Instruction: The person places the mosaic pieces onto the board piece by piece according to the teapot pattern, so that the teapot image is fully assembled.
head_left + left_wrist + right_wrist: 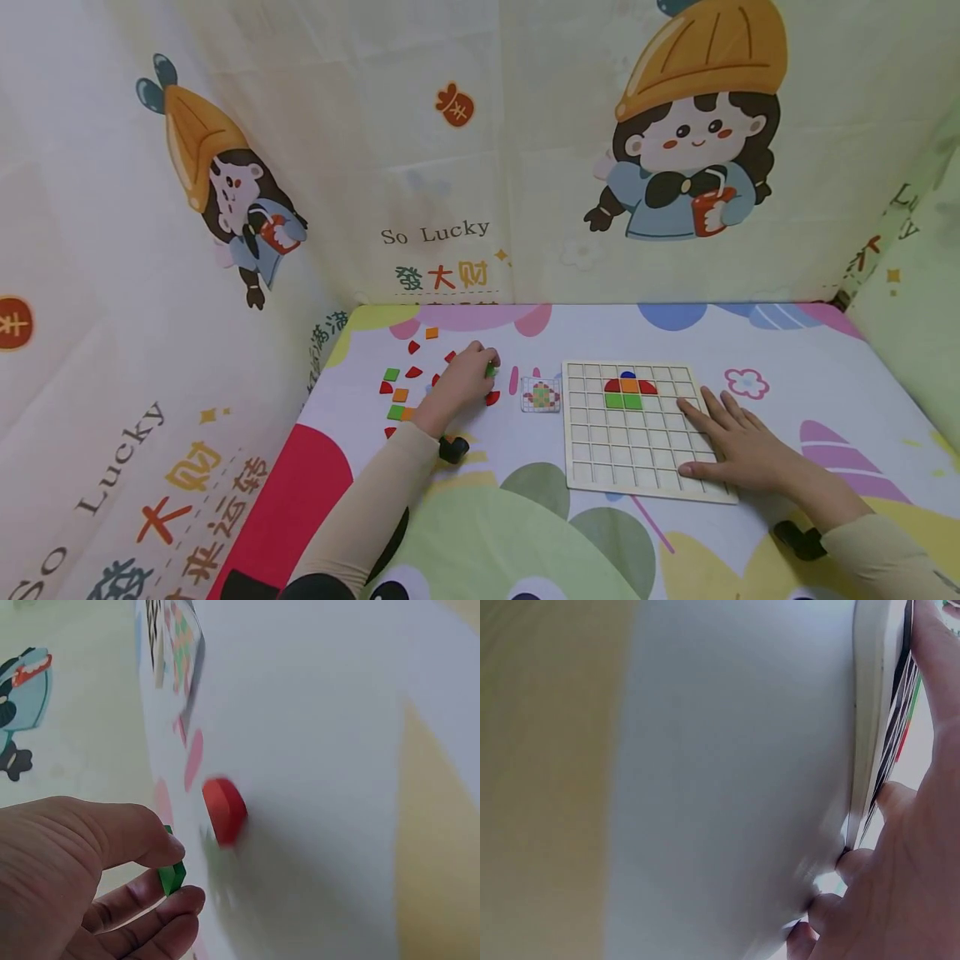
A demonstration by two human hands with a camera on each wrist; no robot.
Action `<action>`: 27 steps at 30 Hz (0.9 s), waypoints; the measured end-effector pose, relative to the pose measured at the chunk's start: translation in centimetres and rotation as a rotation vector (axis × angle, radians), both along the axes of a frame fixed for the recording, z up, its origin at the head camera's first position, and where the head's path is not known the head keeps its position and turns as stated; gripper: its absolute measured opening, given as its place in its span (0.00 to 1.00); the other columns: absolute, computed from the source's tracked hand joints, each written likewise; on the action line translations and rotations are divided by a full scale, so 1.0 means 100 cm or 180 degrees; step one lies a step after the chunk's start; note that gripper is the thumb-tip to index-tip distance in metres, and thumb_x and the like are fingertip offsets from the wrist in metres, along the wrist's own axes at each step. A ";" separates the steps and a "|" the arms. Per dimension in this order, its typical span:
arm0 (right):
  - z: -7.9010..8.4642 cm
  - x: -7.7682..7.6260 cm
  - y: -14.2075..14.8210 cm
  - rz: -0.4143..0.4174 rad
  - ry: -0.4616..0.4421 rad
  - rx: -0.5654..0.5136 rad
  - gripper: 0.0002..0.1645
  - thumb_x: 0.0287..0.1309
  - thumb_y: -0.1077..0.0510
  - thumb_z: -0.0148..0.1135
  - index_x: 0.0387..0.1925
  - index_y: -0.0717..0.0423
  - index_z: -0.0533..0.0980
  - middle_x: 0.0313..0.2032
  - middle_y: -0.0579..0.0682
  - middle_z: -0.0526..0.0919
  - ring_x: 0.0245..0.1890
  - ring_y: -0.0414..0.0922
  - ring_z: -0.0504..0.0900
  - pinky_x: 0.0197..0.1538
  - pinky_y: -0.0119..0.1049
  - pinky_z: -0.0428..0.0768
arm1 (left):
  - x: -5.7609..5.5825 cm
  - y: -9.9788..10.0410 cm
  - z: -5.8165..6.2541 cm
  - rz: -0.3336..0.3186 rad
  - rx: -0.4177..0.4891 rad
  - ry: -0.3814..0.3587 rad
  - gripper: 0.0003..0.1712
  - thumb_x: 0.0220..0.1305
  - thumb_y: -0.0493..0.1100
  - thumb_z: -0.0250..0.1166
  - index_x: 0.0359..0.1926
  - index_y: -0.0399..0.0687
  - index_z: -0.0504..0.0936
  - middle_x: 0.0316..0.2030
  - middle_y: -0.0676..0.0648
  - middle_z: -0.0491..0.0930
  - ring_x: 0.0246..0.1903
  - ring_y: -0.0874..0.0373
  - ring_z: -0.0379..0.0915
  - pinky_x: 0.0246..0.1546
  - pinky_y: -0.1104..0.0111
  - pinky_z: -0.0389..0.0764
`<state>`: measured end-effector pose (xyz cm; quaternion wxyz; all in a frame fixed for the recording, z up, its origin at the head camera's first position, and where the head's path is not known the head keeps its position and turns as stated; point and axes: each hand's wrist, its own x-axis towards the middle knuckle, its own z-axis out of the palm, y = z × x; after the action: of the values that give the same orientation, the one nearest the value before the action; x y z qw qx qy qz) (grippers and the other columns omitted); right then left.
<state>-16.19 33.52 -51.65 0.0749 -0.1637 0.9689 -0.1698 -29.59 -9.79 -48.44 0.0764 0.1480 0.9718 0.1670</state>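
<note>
"Checking progress: what is in place on the grid board (652, 450)?"

"Six pieces sit in its upper left part, right of centre in the head view. A blue piece (627, 376) tops an orange square (628, 387). Red pieces (612, 387) flank that square. Two green squares (633, 402) lie in the row below, under the left-hand red piece and the orange square."

"What is outstanding?"

"Most cells hold no piece, including the cell under the right-hand red piece. The small card (542, 395), just left of the board, carries a printed pattern and appears to be the reference. Its cells are too small to count, but it seems to show more blocks than the board holds. Judge the assembly to be at an early stage."

"State the condition of each grip."

"Left grip (467, 379): pinching a green piece (171, 877) between thumb and fingers, left of the card, near the centre of the head view. Right grip (738, 446): fingers spread and resting at the board's right edge, right side of the head view; no piece held."

"Locate the remaining stock."

"Loose pieces (414, 372) in red, orange and green lie scattered on the table (517, 450), left of centre in the head view. The left arm may hide others; no loose blue piece can be made out."
</note>
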 end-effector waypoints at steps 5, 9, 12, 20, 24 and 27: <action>0.000 0.000 0.000 0.0001 -0.0010 -0.0016 0.65 0.54 0.26 0.68 0.83 0.43 0.49 0.79 0.72 0.46 0.77 0.77 0.40 0.69 0.78 0.47 | 0.002 0.014 -0.001 -0.0136 0.0015 0.0006 0.17 0.68 0.37 0.65 0.57 0.50 0.81 0.52 0.46 0.75 0.42 0.53 0.73 0.48 0.63 0.81; 0.000 -0.001 -0.001 0.0001 -0.0028 -0.0032 0.65 0.54 0.26 0.68 0.83 0.44 0.49 0.79 0.72 0.45 0.77 0.76 0.40 0.69 0.78 0.46 | 0.004 0.025 -0.003 -0.0175 0.0068 -0.0012 0.19 0.67 0.37 0.66 0.59 0.50 0.80 0.53 0.46 0.75 0.42 0.54 0.73 0.50 0.63 0.81; 0.001 -0.001 -0.001 0.0006 -0.0026 -0.0031 0.65 0.54 0.26 0.68 0.83 0.44 0.49 0.79 0.72 0.46 0.77 0.76 0.39 0.70 0.78 0.46 | 0.006 0.033 -0.005 -0.0171 0.0127 -0.0039 0.19 0.68 0.38 0.67 0.59 0.50 0.79 0.52 0.47 0.75 0.43 0.55 0.72 0.53 0.63 0.80; 0.000 -0.001 0.000 -0.0012 -0.0049 -0.0038 0.66 0.53 0.25 0.68 0.83 0.44 0.48 0.79 0.72 0.45 0.77 0.76 0.39 0.70 0.77 0.45 | 0.013 0.054 -0.008 -0.0236 0.0191 0.0023 0.20 0.66 0.37 0.68 0.58 0.49 0.80 0.50 0.49 0.77 0.43 0.57 0.73 0.50 0.67 0.80; -0.001 0.000 0.000 -0.0022 -0.0061 -0.0051 0.66 0.53 0.25 0.68 0.83 0.44 0.49 0.79 0.72 0.45 0.77 0.76 0.39 0.70 0.77 0.45 | 0.014 0.064 -0.008 -0.0348 0.0218 0.0112 0.20 0.66 0.38 0.68 0.58 0.49 0.80 0.49 0.49 0.77 0.42 0.59 0.73 0.49 0.68 0.79; 0.000 0.000 0.000 -0.0025 -0.0060 -0.0052 0.66 0.53 0.26 0.68 0.83 0.45 0.49 0.79 0.72 0.45 0.77 0.76 0.39 0.70 0.77 0.45 | 0.014 0.071 -0.007 -0.0412 0.0214 0.0179 0.19 0.66 0.38 0.68 0.58 0.48 0.80 0.50 0.49 0.78 0.42 0.59 0.73 0.50 0.68 0.79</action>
<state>-16.22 33.56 -51.67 0.0819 -0.1589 0.9674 -0.1796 -28.20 -2.64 -49.16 0.0546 0.2177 0.9558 0.1899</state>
